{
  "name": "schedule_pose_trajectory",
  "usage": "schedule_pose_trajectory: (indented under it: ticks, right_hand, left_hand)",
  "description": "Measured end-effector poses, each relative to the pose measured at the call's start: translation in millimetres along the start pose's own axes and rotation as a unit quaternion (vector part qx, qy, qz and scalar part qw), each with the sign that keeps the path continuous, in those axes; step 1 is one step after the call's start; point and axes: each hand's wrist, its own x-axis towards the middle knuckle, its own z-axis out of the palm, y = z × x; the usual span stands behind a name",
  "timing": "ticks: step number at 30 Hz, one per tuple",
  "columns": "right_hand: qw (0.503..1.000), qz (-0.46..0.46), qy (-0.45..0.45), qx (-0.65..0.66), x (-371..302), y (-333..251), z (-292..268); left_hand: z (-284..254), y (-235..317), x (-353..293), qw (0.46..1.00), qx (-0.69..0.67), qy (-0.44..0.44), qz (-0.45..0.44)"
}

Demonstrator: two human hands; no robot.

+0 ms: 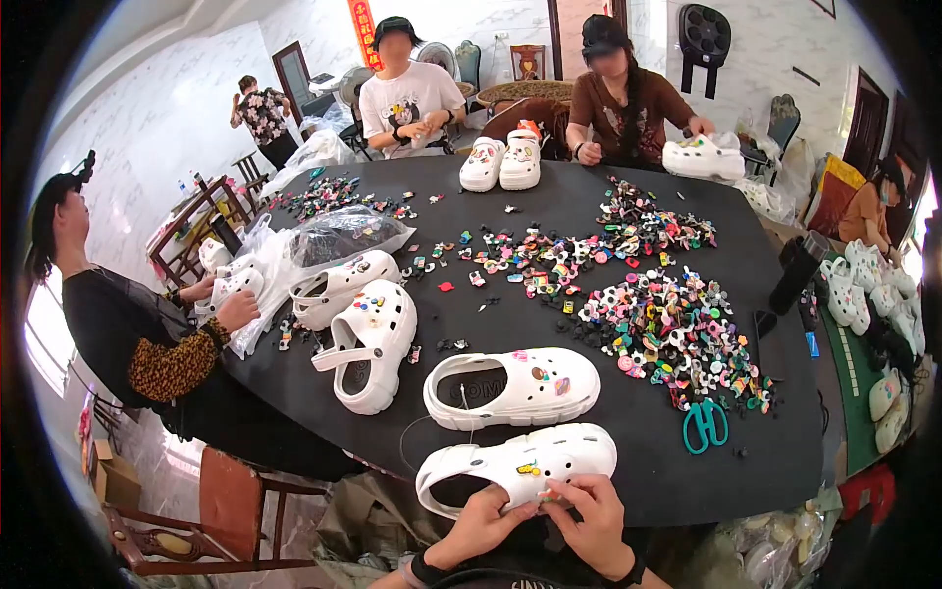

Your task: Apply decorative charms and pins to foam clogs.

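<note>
At the near table edge lies a white clog [579,454] with ventilation holes and a yellow charm [529,469] on its top. My left hand [488,527] grips its near side, thumb pointing toward the right fingertips. My right hand [592,518] pinches a small pinkish-green shoe charm [549,497] against the clog's upper; the fingers partly cover it. Just beyond lies a second white clog [574,386] bearing several charms, with a thin looped cord near its heel opening. Left of it are two more white clogs, one with its strap [337,359] swung out.
Heaps of loose charms [677,329] spread over the black table [334,452]. Teal-handled scissors [706,426] lie at the right, with a black bottle [800,271] beyond. Plastic bags [343,236] lie at the left. Several people handle clogs around the table. A wooden chair [231,501] stands lower left.
</note>
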Motion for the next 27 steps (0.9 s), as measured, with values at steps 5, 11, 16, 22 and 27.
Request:
schedule_pose_trajectory:
  ticks: [5, 11, 16, 22, 27]
  right_hand:
    - [0.999, -0.008, -0.003, -0.033, 3, 0, 1]
    - [1.0, 0.007, 0.005, -0.012, 3, 1, 2]
    - [1.0, -0.006, 0.001, -0.031, 1, 1, 2]
    - [1.0, -0.006, 0.006, -0.002, 1, 5, 3]
    - [0.999, -0.019, 0.023, -0.012, 3, 11, 5]
  left_hand:
    - [0, 5, 1, 0.999, 0.031, -0.004, -0.026]
    - [1, 3, 5, 0.992, 0.078, 0.019, 0.1]
    - [0, 4, 2, 0.999, 0.026, -0.013, 0.019]
    - [0, 7, 4, 0.998, 0.02, -0.017, 0.051]
    - [-6, 9, 9, 0.991, 0.104, -0.029, 0.084]
